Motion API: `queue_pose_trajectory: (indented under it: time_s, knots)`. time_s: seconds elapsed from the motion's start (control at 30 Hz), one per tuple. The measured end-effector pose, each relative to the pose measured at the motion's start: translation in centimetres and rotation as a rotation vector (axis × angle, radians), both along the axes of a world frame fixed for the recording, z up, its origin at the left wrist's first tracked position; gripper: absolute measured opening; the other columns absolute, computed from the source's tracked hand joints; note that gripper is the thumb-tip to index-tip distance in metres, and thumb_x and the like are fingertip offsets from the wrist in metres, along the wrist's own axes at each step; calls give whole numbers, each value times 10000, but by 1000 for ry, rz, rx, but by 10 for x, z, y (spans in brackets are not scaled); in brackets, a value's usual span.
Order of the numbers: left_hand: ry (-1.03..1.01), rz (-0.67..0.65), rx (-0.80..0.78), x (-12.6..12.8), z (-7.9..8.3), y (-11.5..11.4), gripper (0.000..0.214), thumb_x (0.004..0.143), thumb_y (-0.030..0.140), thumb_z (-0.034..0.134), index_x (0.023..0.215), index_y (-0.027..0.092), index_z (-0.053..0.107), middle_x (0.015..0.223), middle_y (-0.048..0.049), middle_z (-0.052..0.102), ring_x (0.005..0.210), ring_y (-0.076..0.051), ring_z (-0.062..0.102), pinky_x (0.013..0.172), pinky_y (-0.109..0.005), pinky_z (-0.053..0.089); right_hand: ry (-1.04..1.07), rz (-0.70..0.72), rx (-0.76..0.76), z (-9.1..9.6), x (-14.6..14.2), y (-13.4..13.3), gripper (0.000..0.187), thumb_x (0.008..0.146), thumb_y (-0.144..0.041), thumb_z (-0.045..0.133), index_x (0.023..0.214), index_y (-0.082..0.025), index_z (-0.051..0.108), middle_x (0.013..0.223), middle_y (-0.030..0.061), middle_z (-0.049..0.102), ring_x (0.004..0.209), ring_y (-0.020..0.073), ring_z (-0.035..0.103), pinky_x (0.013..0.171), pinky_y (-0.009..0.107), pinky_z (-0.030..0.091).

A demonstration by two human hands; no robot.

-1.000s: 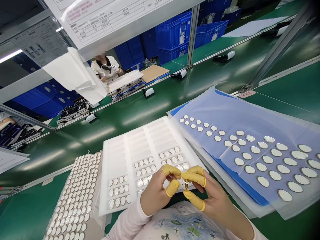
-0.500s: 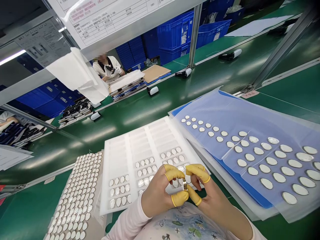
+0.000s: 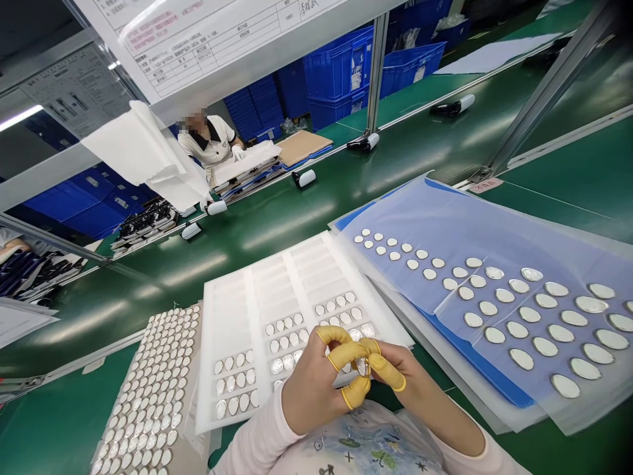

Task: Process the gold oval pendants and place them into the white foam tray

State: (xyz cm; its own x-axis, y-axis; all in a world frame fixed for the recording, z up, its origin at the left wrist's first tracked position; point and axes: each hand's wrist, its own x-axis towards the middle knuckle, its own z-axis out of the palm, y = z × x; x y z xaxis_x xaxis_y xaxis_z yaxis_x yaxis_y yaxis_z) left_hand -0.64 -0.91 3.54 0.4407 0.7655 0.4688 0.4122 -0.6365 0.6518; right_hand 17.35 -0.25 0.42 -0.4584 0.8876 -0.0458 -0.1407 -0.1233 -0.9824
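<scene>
My left hand (image 3: 316, 376) and my right hand (image 3: 395, 379), both with yellow finger cots, pinch one small shiny oval metal piece (image 3: 362, 367) between their fingertips, low at the centre. They hover over the near edge of a white foam tray (image 3: 277, 277) whose front slots hold rows of the same oval pieces. A blue sheet under clear film (image 3: 445, 224) on the right carries several spaced oval pieces. On the left lies a densely packed sheet of oval pieces (image 3: 153, 389).
A green conveyor belt (image 3: 297, 218) runs behind the trays, carrying small black-and-white devices (image 3: 306, 178). A person in white (image 3: 208, 142) works across the belt beside stacked trays. Blue crates (image 3: 346, 66) stand behind. A metal post (image 3: 544, 92) rises at right; papers hang overhead.
My fingers have drawn closer together around the small oval piece and turned it; the right fingers now fold in over it. The person across the belt has lowered their hands.
</scene>
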Motion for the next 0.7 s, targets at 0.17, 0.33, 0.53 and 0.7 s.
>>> queue_pose_trajectory:
  time_s: [0.17,0.33,0.53,0.7]
  knots:
    - [26,-1,22,0,-4,0,459,838,80,608,1244,286,549,1013,-51,485,922,-194,541,805,-342,562,23,-33,-42,3,-1,1,399,858,-577,654,738,-197,627,688,-13,503,649,150,455,605,289,460]
    - [62,17,-37,2,-11,-4,495,886,103,597,1332,301,516,1024,-58,497,939,-202,558,809,-355,560,14,-58,16,-3,3,2,383,852,-575,661,803,-195,660,708,-5,521,632,146,455,585,288,455]
    - [-155,45,-397,0,-11,-3,293,948,140,520,1228,220,482,963,-37,624,852,-158,598,823,-348,542,-230,-234,384,-4,10,2,86,857,-318,656,853,-241,695,621,-55,368,544,127,346,509,265,351]
    - [-312,10,-727,-1,-12,-1,241,902,224,631,1117,198,527,946,-28,637,846,-139,607,827,-321,530,-313,-284,609,7,8,-2,241,813,-143,633,1003,-272,708,698,-26,492,551,131,391,484,256,364]
